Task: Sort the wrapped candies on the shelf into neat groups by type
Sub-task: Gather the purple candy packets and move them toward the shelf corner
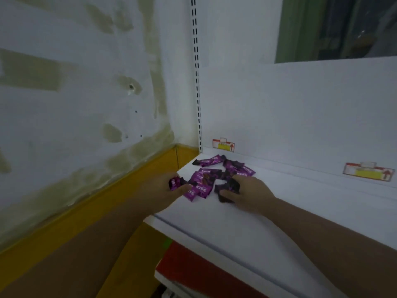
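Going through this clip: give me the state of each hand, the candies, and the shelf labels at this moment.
left hand: fingers closed on one purple candy, at the shelf's left edge
right hand: fingers gripping dark-wrapped candies on the shelf
candy pile: loose, overlapping, not yet grouped
shelf labels: stuck flat on the back panel

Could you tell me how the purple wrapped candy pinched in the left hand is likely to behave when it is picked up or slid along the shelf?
The purple candy sits between fingertips of the left hand alone, so it is probably light. Its glossy wrapper suggests it may slip on the smooth white shelf. Its flat shape makes rolling unlikely.
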